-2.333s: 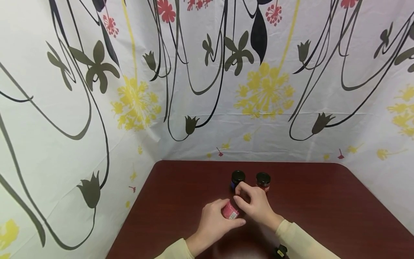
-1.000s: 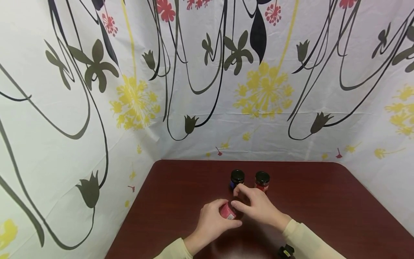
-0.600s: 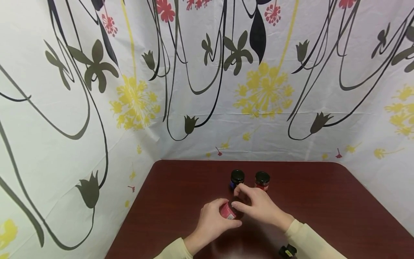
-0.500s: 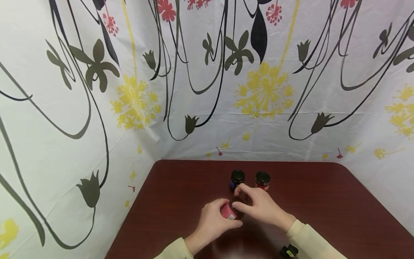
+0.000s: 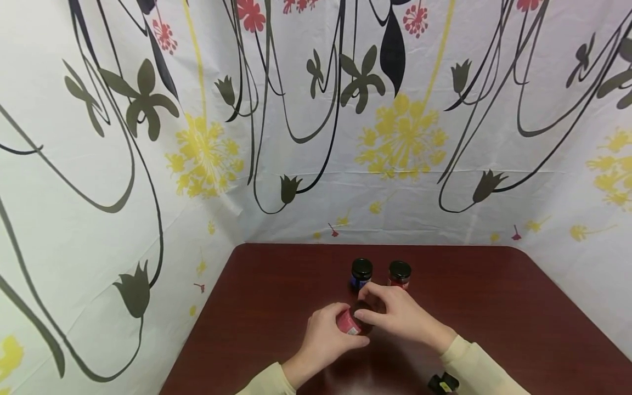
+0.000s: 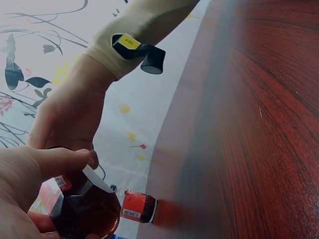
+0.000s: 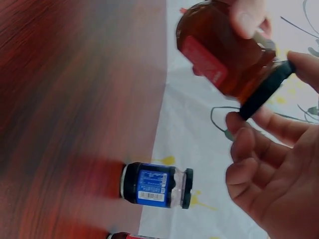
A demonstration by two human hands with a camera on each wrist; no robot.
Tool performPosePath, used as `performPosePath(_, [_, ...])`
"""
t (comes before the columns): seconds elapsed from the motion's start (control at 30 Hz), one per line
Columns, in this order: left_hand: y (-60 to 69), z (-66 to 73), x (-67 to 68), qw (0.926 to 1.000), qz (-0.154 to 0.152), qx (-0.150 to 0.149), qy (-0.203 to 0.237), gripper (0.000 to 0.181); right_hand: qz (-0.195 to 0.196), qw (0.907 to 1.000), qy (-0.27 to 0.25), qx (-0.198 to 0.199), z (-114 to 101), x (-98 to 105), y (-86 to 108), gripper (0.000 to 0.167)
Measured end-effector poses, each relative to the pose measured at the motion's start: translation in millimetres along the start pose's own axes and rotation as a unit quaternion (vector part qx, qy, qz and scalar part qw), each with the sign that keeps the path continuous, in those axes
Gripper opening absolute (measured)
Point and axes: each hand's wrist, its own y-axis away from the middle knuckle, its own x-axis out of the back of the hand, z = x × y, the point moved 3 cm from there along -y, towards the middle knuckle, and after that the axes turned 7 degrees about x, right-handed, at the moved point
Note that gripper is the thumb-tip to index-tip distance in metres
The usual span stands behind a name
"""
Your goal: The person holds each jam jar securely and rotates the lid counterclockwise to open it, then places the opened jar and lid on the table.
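Note:
A glass jar (image 5: pixel 348 322) with a pinkish-red label is held over the table, tilted. My left hand (image 5: pixel 327 336) grips its body, with thumb and fingers around the glass. My right hand (image 5: pixel 395 315) pinches the rim of the dark lid (image 7: pixel 266 90) between thumb and fingertips; the lid sits at the mouth of the jar. Dark brown contents show through the glass in the right wrist view. Beyond the hands stand two more lidded jars, one with a blue label (image 7: pixel 153 185) and one with a red label (image 6: pixel 134 205).
The dark red wooden table (image 5: pixel 281 291) reaches back to a white floral curtain (image 5: pixel 316 137), which also hangs along the left side. A black device with a yellow tag (image 5: pixel 444 383) is strapped at my right sleeve.
My right wrist and forearm have swung slightly to the right, with the fingers still at the lid. The left hand and jar shifted a little left early on. The two standing jars stay put.

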Motion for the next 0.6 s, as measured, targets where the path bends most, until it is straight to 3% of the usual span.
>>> performPosePath(0.33, [0.8,-3.9,-3.5,1.0000,-0.001,-0.004,0.003,0.056,-0.047,0.9969,-0.024,-0.059,-3.2,4.2,1.3,0.030])
performPosePath(0.6, [0.4,-5.1,-4.5,0.9999,0.001,-0.011,0.000,0.056,-0.058,0.9954,-0.037,-0.065,-6.5,5.2,1.1,0.032])
